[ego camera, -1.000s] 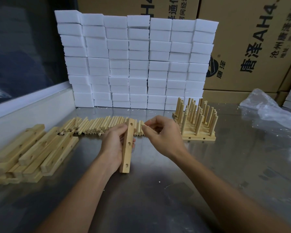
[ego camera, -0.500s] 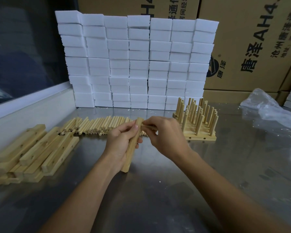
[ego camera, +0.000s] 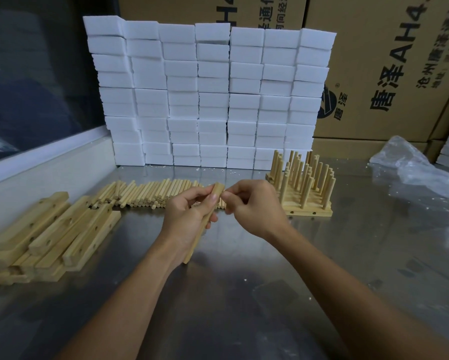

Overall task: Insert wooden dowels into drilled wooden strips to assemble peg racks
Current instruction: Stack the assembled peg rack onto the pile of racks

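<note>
A steel table [ego camera: 244, 307] fronts seven columns of white foam blocks [ego camera: 210, 94] and cartons [ego camera: 389, 61]; far left lies one row of loose dowels [ego camera: 145, 193], too many to count, left a heap of drilled strips [ego camera: 49, 235], right one cluster of finished racks [ego camera: 303, 188] and a plastic bag [ego camera: 412, 170] — bare steel near the viewer. The left hand [ego camera: 189, 216] grips one strip [ego camera: 202, 224] mid-table, tilted, lower end on the steel, while the right hand [ego camera: 254, 206], fingers pinched at its top, has closed in since a second ago — whether it holds a dowel is hidden.
</note>
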Motion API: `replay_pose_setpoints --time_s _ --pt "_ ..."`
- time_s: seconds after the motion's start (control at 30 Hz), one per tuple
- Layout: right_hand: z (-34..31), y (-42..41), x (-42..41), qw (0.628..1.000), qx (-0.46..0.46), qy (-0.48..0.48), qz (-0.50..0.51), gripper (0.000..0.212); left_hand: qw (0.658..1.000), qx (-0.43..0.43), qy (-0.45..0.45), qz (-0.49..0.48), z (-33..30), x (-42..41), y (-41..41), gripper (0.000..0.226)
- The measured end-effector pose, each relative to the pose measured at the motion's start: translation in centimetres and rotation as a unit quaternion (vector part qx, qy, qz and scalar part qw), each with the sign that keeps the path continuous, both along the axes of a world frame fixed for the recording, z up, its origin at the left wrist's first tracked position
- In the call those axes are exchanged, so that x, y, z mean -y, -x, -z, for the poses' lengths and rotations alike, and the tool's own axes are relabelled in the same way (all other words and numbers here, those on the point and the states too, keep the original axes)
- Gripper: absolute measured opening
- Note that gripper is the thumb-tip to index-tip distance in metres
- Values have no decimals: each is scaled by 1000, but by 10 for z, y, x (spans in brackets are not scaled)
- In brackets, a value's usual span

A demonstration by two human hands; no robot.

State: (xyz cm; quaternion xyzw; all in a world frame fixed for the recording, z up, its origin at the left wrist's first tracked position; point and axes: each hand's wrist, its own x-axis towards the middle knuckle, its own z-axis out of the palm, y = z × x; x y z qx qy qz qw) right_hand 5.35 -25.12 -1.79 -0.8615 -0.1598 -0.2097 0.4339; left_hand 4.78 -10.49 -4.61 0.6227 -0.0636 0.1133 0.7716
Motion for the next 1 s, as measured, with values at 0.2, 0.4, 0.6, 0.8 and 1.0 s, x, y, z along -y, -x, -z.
replay_pose_setpoints --time_s 0.2,0.4,0.6,0.8,1.0 --pt "5 7 1 965 205 167 -7 13 999 -39 16 -2 -3 -2 -3 13" --pt "3 3 -2 987 121 103 14 16 999 5 -22 -27 -3 1 0 18" --pt "1 3 0 985 116 127 32 28 1000 -11 -4 -12 -2 1 -2 16" --pt "0 2 3 987 106 117 -2 8 999 -44 -20 -6 -1 -4 -7 14" --pt "-5 -1 4 998 -7 60 -3 14 998 -36 -44 3 2 -5 -4 9"
